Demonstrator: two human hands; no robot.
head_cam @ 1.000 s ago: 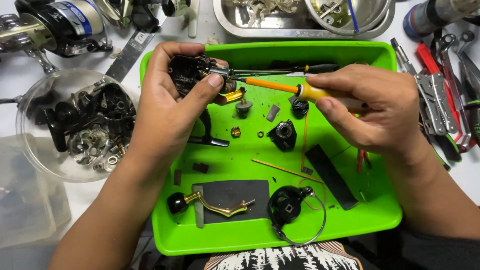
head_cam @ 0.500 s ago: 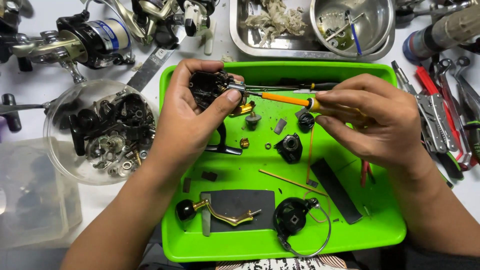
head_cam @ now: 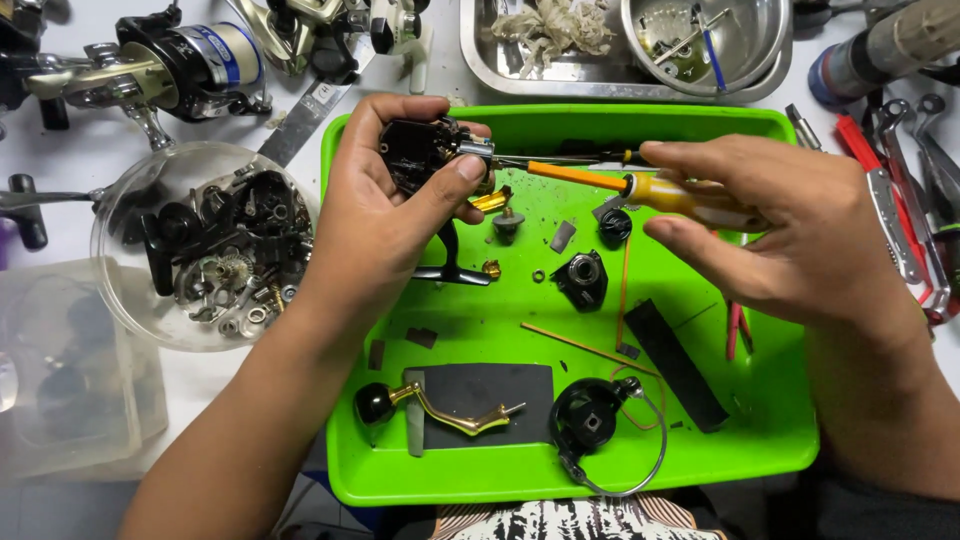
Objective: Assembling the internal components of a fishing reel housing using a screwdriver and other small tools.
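The left hand [head_cam: 385, 215] has its grip closed around a black fishing-reel body [head_cam: 420, 152], fingers wrapped over the top and thumb pressed against the metal end that faces right; the piece is held up above the far left part of a bright green plastic tray [head_cam: 480, 480] that sits on the white desk [head_cam: 220, 395]. The right hand [head_cam: 790, 235] pinches a screwdriver [head_cam: 640, 188] with a yellow handle and orange shaft, thumb and fingers closed on the handle, the tool lying almost level and its tip meeting the metal end of the reel body. Loose parts lie in the tray below the hands: a gold crank handle with a black knob [head_cam: 440, 408] resting partly on a dark grey pad [head_cam: 500, 388], a black rotor with its wire bail arm [head_cam: 600, 425], a small round black housing [head_cam: 582, 275], a black strip [head_cam: 685, 365] and thin orange rods [head_cam: 575, 345]. Left of the tray, a clear glass bowl [head_cam: 115, 300] holds a heap of black and metal reel pieces, and a whole spinning reel [head_cam: 190, 65] lies beyond it. Behind the tray stands a steel tray [head_cam: 580, 75] with a crumpled rag and a steel bowl; pliers and other hand tools [head_cam: 905, 200] lie at the right.
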